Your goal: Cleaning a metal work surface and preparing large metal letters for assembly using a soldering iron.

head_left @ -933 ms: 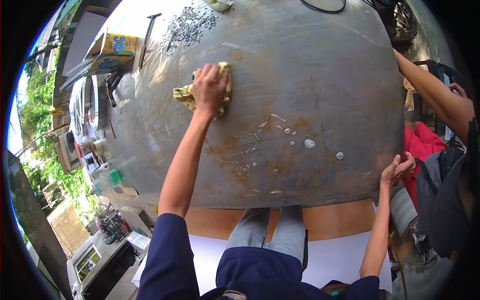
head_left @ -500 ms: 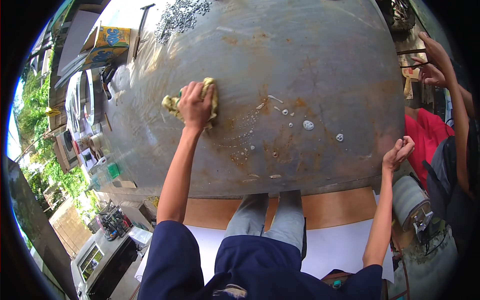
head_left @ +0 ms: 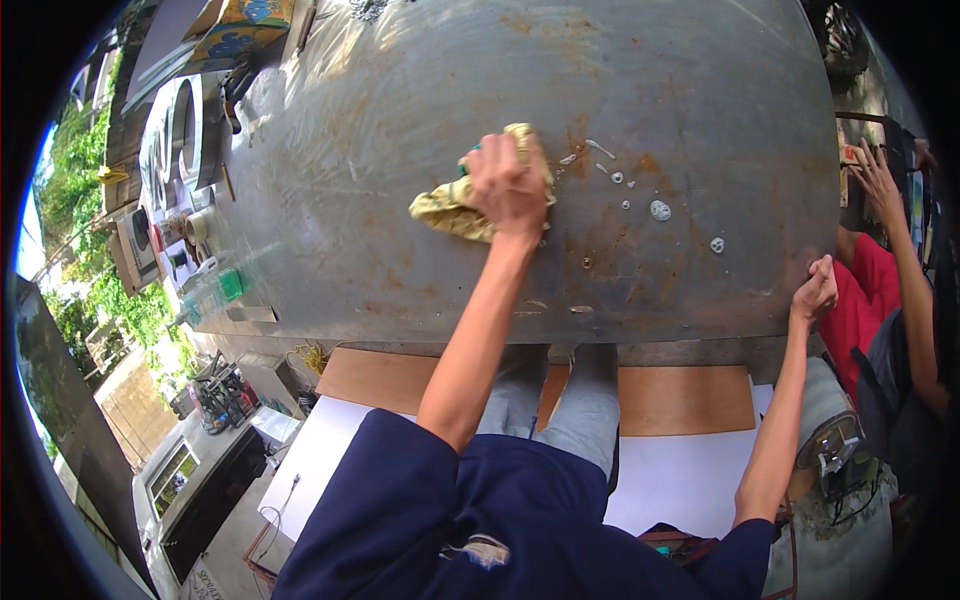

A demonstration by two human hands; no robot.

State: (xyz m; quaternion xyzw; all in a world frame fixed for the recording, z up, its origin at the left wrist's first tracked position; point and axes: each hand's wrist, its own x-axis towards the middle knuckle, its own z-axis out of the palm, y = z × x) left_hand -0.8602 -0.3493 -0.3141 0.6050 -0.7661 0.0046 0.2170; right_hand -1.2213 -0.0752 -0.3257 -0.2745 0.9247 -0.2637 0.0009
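Note:
My left hand (head_left: 508,188) presses down on a crumpled yellow patterned cloth (head_left: 450,210), its fingers closed over it. A bit of green shows beside the fingers. Under the cloth lies a wide grey metal sheet (head_left: 380,130) with brown rust stains. White foamy drops (head_left: 660,211) dot the sheet to the right of the cloth. At the sheet's right edge rests my right hand (head_left: 817,290), curled into a fist with nothing visible in it.
A co-worker's hand (head_left: 878,185) and red clothing (head_left: 870,280) are beyond the right edge. A cardboard box (head_left: 240,40) stands at the far left, near metal pieces (head_left: 180,140). Clear green-tinted bottles (head_left: 212,290) sit at the left edge. A brown board (head_left: 690,395) lies below.
My left hand has swept the cloth rightward, over where small foam drops were. My right hand stays at the sheet's edge. The view has shifted, and the co-worker's hand has spread its fingers.

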